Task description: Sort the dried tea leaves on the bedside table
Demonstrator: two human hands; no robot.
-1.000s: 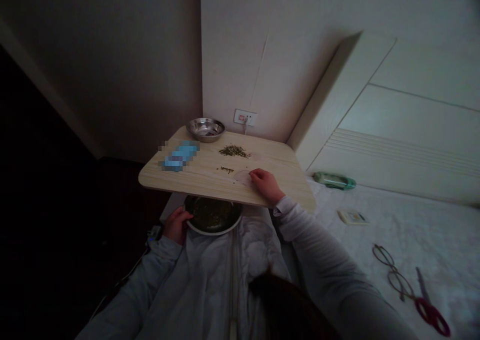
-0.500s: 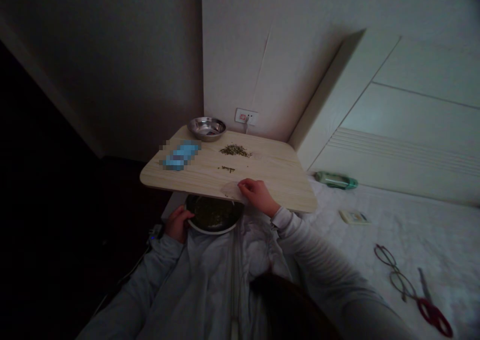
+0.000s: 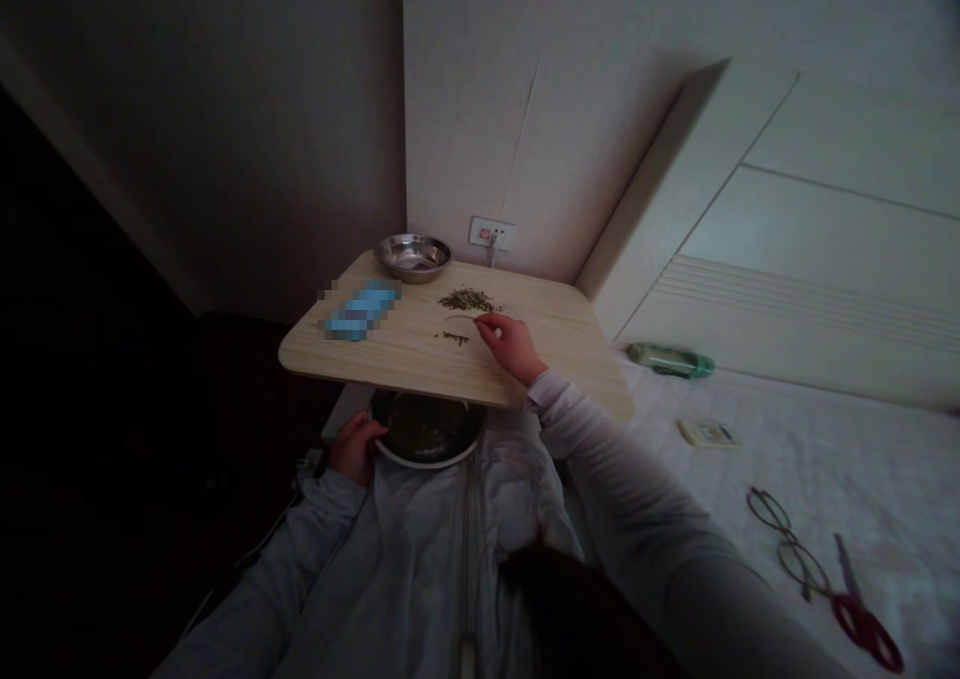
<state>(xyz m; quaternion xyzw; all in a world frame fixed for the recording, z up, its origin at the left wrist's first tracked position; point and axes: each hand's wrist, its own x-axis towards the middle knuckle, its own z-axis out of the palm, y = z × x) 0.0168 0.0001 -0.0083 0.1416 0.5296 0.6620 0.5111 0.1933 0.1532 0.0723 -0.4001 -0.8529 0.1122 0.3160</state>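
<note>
White-rimmed bowl (image 3: 428, 464) is gripped by fingers of the left hand (image 3: 355, 447); clear disc (image 3: 460, 319) is pinched by the right hand (image 3: 514, 347).

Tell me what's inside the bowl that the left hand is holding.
Dark greenish contents show inside the bowl, too dim to identify. The table hides its far edge, and the left hand covers a bit of rim; what lies behind them cannot be seen.

The scene is dim, almost black at left. Pixel blocks mask a blue item (image 3: 363, 309); fine detail looks soft.
</note>
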